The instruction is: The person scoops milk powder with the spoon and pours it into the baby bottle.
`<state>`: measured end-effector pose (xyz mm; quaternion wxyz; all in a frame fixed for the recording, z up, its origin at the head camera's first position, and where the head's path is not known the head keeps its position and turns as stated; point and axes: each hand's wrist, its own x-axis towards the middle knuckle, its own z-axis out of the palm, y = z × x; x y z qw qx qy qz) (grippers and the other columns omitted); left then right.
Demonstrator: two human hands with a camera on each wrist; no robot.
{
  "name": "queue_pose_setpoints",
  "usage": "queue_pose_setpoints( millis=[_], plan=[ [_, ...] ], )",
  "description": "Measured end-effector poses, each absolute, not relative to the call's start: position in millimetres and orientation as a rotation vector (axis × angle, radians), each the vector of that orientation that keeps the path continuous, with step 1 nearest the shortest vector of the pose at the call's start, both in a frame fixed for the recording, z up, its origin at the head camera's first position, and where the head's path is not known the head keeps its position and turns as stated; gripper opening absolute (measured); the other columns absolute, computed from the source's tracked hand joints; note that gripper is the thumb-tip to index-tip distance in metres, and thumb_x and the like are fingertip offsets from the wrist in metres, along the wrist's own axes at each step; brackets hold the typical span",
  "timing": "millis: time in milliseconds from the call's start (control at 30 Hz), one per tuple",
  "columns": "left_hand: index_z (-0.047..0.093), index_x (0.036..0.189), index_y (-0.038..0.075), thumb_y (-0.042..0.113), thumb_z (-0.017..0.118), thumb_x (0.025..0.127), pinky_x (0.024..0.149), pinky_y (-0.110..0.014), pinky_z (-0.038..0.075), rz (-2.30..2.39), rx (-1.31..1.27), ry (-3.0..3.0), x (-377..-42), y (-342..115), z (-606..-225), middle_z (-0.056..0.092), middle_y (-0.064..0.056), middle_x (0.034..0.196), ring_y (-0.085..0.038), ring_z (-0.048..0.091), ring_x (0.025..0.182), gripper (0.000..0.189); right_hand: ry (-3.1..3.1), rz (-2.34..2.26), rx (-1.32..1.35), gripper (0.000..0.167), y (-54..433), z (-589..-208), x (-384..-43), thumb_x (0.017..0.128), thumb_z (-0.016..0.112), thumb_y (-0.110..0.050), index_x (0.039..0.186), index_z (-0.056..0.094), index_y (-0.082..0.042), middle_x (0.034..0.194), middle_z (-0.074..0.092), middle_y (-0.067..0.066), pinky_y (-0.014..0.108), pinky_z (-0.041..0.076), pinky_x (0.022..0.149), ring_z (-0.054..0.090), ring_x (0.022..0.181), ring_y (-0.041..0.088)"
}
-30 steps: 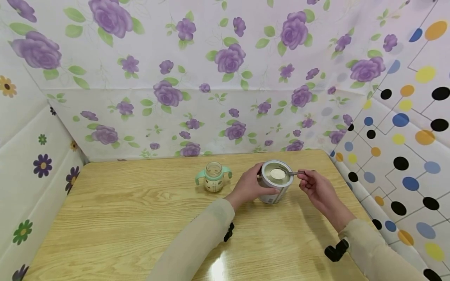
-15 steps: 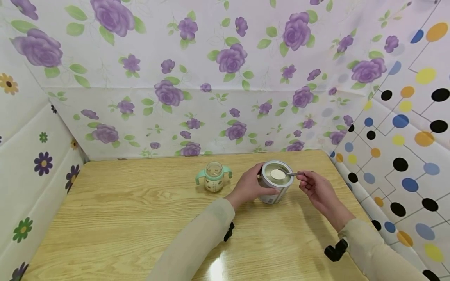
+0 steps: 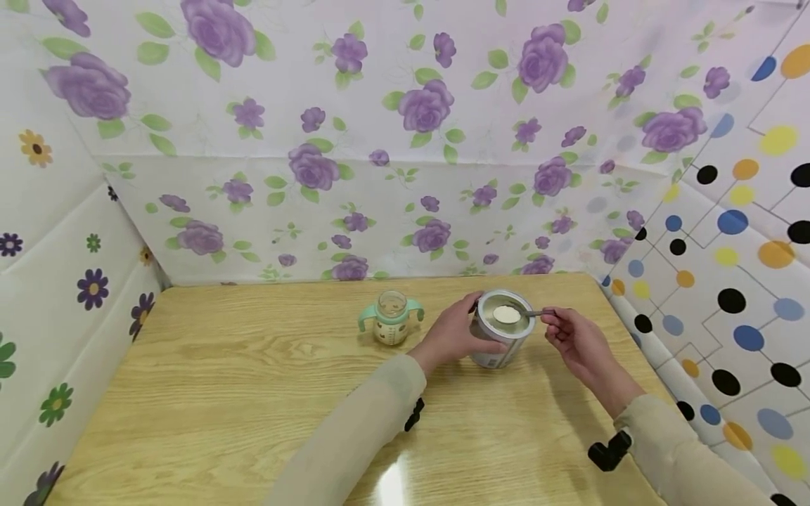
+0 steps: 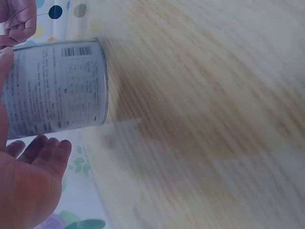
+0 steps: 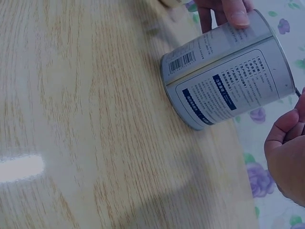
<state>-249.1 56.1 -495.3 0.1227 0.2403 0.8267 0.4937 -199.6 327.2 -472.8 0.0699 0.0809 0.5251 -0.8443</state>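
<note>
Head view: a silver tin point(image 3: 500, 337) is seen standing upright on the wooden table point(image 3: 221, 393), close to the far edge and towards the right corner. The tin is gripped round its side by the left hand point(image 3: 452, 334), whose fingers are curled against the wall. A metal spoon point(image 3: 515, 314) is pinched at its handle by the right hand point(image 3: 572, 337); its bowl, heaped with white powder, is held over the open mouth of the tin. A small baby bottle point(image 3: 389, 320) with mint-green handles is set just beside the left hand, on the side away from the tin, uncapped and upright. From the right wrist view, the tin's printed label point(image 5: 224, 86) and a barcode are shown, and a thumb is pressed on its upper rim. The left wrist picture is blurred, though the tin is still made out against the palm
</note>
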Motion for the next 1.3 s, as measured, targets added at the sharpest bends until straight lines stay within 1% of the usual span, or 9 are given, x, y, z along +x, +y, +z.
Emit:
queue_pose_setpoints(
  millis=[100, 233, 467, 633, 800, 967, 1067, 1233, 1300],
  plan=[
    [0.031, 0.17, 0.023, 0.051, 0.095, 0.079, 0.119, -0.051, 0.044, 1.381, 0.702, 2.436, -248, 49, -487, 0.047, 0.0, 0.165, -0.023, 0.047, 0.15, 0.115, 1.548, -2.56, 0.25, 0.036, 328, -472, -201, 0.116, 0.047, -0.016, 0.104, 0.079, -0.004, 0.091, 0.078, 0.002, 0.021, 0.056, 0.076, 0.066, 0.077, 0.009],
    [0.031, 0.17, 0.022, 0.052, 0.093, 0.081, 0.119, -0.052, 0.043, 1.296, 0.766, 2.477, -247, 36, -472, 0.045, -0.004, 0.167, -0.024, 0.047, 0.15, 0.113, 1.51, -2.574, 0.242, 0.041, 328, -471, -202, 0.117, 0.043, -0.013, 0.103, 0.079, -0.003, 0.09, 0.079, 0.004, 0.022, 0.057, 0.076, 0.067, 0.078, 0.009],
    [0.033, 0.17, 0.027, 0.057, 0.091, 0.081, 0.12, -0.051, 0.042, 1.164, 0.838, 2.541, -250, 7, -446, 0.044, 0.002, 0.167, -0.022, 0.045, 0.152, 0.11, 1.484, -2.597, 0.211, 0.04, 330, -472, -202, 0.117, 0.043, -0.014, 0.104, 0.079, -0.002, 0.09, 0.079, 0.004, 0.023, 0.057, 0.077, 0.068, 0.079, 0.01],
    [0.033, 0.17, 0.027, 0.057, 0.091, 0.082, 0.12, -0.053, 0.042, 1.169, 0.886, 2.531, -252, -11, -432, 0.043, 0.003, 0.168, -0.022, 0.043, 0.153, 0.11, 1.455, -2.621, 0.2, 0.043, 330, -470, -202, 0.117, 0.04, -0.013, 0.103, 0.079, -0.001, 0.09, 0.079, 0.005, 0.022, 0.057, 0.077, 0.069, 0.079, 0.01],
    [0.034, 0.169, 0.03, 0.055, 0.09, 0.083, 0.121, -0.055, 0.039, 1.092, 0.924, 2.567, -252, -30, -422, 0.042, 0.003, 0.169, -0.024, 0.042, 0.153, 0.105, 1.44, -2.617, 0.195, 0.041, 328, -470, -202, 0.117, 0.042, -0.013, 0.104, 0.079, -0.001, 0.09, 0.079, 0.005, 0.023, 0.057, 0.077, 0.069, 0.079, 0.01],
    [0.037, 0.168, 0.031, 0.055, 0.091, 0.082, 0.122, -0.057, 0.037, 1.05, 0.907, 2.606, -254, -59, -415, 0.04, 0.003, 0.17, -0.027, 0.039, 0.155, 0.105, 1.443, -2.608, 0.18, 0.04, 328, -471, -202, 0.117, 0.043, -0.014, 0.105, 0.078, -0.001, 0.09, 0.078, 0.005, 0.023, 0.057, 0.077, 0.068, 0.08, 0.01],
    [0.037, 0.168, 0.03, 0.055, 0.091, 0.083, 0.121, -0.058, 0.039, 1.072, 0.883, 2.619, -256, -79, -415, 0.041, 0.002, 0.169, -0.028, 0.04, 0.154, 0.104, 1.432, -2.615, 0.175, 0.04, 329, -471, -202, 0.117, 0.043, -0.015, 0.105, 0.079, -0.001, 0.091, 0.079, 0.005, 0.023, 0.057, 0.077, 0.068, 0.08, 0.01],
    [0.038, 0.167, 0.028, 0.054, 0.09, 0.084, 0.118, -0.062, 0.041, 1.14, 0.826, 2.621, -259, -106, -424, 0.044, -0.001, 0.167, -0.031, 0.043, 0.152, 0.102, 1.423, -2.62, 0.167, 0.04, 329, -471, -200, 0.117, 0.042, -0.015, 0.106, 0.079, -0.001, 0.091, 0.079, 0.005, 0.023, 0.057, 0.078, 0.069, 0.081, 0.011],
    [0.04, 0.167, 0.026, 0.052, 0.09, 0.084, 0.119, -0.061, 0.04, 1.159, 0.807, 2.627, -260, -113, -430, 0.045, -0.001, 0.167, -0.031, 0.043, 0.152, 0.1, 1.428, -2.619, 0.162, 0.04, 328, -471, -199, 0.117, 0.042, -0.014, 0.106, 0.078, -0.001, 0.092, 0.078, 0.005, 0.023, 0.057, 0.078, 0.069, 0.081, 0.011]
  ],
)
